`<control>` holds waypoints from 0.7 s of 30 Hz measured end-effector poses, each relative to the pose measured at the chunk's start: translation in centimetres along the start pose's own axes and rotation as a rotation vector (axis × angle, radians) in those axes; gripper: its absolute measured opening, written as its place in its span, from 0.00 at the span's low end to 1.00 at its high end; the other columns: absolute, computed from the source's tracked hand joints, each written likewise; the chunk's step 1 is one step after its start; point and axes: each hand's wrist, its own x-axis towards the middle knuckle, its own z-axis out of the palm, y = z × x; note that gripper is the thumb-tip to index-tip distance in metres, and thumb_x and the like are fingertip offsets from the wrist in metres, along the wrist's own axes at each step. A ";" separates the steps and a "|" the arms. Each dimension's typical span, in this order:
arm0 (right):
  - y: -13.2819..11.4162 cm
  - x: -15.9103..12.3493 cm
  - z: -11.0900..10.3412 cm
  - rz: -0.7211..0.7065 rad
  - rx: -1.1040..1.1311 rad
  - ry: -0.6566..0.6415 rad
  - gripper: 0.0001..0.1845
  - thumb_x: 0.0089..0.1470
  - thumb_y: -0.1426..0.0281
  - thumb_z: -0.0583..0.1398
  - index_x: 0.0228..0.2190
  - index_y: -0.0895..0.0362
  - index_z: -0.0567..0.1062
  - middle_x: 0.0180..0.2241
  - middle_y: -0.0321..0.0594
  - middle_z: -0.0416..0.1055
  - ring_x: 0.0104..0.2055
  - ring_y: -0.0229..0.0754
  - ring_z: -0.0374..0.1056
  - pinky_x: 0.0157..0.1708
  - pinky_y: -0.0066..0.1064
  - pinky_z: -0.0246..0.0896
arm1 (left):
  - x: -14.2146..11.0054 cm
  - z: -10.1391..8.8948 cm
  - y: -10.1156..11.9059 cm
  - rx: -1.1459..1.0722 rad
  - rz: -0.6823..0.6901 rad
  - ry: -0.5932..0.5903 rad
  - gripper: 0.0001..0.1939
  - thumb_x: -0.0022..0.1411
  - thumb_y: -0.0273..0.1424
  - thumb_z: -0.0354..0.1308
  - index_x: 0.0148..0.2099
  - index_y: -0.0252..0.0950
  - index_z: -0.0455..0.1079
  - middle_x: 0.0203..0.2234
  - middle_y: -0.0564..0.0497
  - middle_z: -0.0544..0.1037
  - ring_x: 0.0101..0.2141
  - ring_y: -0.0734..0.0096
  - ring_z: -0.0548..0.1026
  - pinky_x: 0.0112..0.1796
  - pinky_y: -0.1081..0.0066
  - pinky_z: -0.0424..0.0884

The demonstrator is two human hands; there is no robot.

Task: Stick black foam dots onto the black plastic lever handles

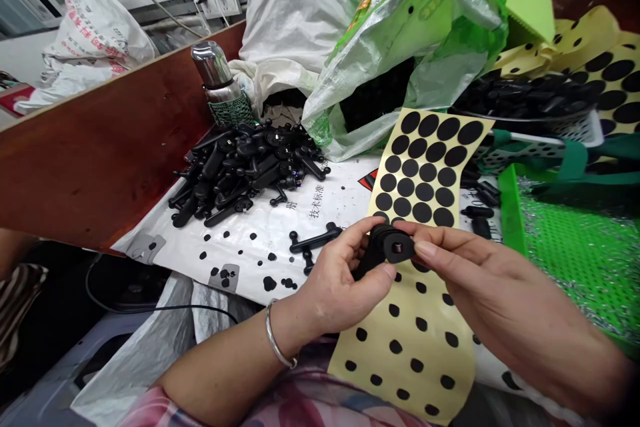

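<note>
Held part: one black part (373, 257), over the middle of the yellow backing sheet (433, 347), a flat black pad (407, 255) at its near end, small opening at the pad's centre.
Left hand (345, 277): mostly closed, thumb and fingers gripped around the part.
Right hand (480, 267): thumb and fingertips pinched together at the pad's edge; palm otherwise holding nothing visible.
Backing sheet, upper rows: large black discs (425, 191) in place; apparently unused stock.
Backing sheet, lower rows: small black spots (395, 347) only; judged used up, roughly half the sheet.
Stage of held part: pad on or nearly on; whether fully stuck, cannot tell.
Pile, left: many black parts (250, 167), heaped on the bench (265, 223); finished or waiting, cannot tell.
Loose parts: two or so (315, 238), just beside the left hand.
Scraps: black bits (270, 283), scattered on the white printed sheeting (175, 260).
Right side: green tray (513, 213) with silvery bits; behind it, white basket (595, 127) under black pieces.
Rear: steel flask (220, 90), open green-and-white bag (385, 47), white sack (305, 0).
Obstructions: hands hide mid-sheet rows; tray crowds the right forearm.
Far left: another person's striped sleeve (20, 307).
</note>
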 end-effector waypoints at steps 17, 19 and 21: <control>0.1 -0.2 -0.6 -0.018 0.002 0.044 0.23 0.34 0.55 0.71 0.33 0.53 0.79 0.39 0.46 0.77 0.40 0.53 0.73 0.43 0.44 0.70 | 0.4 0.3 -0.2 -0.037 -0.041 0.008 0.31 0.50 0.24 0.59 0.58 0.33 0.60 0.50 0.41 0.72 0.52 0.57 0.70 0.51 0.62 0.66; 0.1 -0.1 -0.5 0.001 0.016 0.046 0.25 0.33 0.55 0.71 0.34 0.54 0.79 0.39 0.46 0.77 0.40 0.53 0.73 0.43 0.44 0.70 | 0.3 0.3 -0.2 -0.033 -0.041 0.001 0.32 0.50 0.24 0.59 0.58 0.33 0.59 0.50 0.40 0.72 0.52 0.56 0.69 0.52 0.62 0.66; 0.0 0.0 -0.4 0.013 0.035 0.046 0.25 0.32 0.56 0.72 0.34 0.54 0.79 0.39 0.46 0.77 0.40 0.52 0.73 0.42 0.43 0.71 | 0.3 0.4 -0.1 -0.025 -0.042 -0.002 0.32 0.51 0.24 0.59 0.59 0.32 0.58 0.51 0.40 0.71 0.53 0.56 0.69 0.52 0.62 0.67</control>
